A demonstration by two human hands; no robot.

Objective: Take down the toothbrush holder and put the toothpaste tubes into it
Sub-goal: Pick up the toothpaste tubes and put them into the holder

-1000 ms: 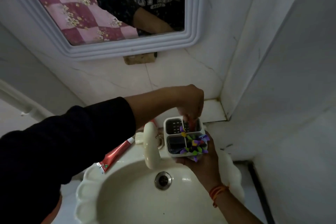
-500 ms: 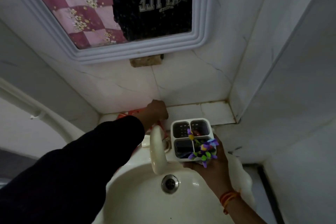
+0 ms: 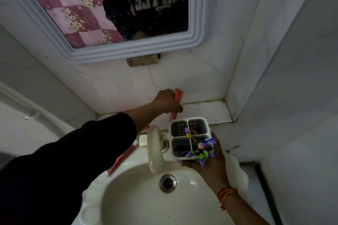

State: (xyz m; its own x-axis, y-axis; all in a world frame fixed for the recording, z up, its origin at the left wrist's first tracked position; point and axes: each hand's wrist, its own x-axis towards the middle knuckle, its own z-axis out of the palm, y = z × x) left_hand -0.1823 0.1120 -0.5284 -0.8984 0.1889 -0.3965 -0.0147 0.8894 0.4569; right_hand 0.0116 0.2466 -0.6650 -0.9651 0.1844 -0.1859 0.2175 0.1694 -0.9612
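My right hand (image 3: 210,160) holds the white toothbrush holder (image 3: 189,138) from below, over the right rim of the sink. The holder has four compartments; a red tube end shows in its back right one, and purple-green flower decorations cover the front right. My left hand (image 3: 166,102) is shut on a red toothpaste tube (image 3: 178,97), lifted just behind the holder near the wall. Another red toothpaste tube (image 3: 122,158) lies on the sink's left rim, partly hidden under my left sleeve.
A cream tap (image 3: 155,151) stands beside the holder's left side, above the cream sink (image 3: 139,202) with its metal drain (image 3: 168,182). A white-framed mirror (image 3: 197,29) hangs on the tiled wall. A tiled ledge (image 3: 215,111) runs behind the holder.
My left hand left the holder, reached back to the ledge by the wall and closed on a red tube, now raised. The holder stayed in my right hand.
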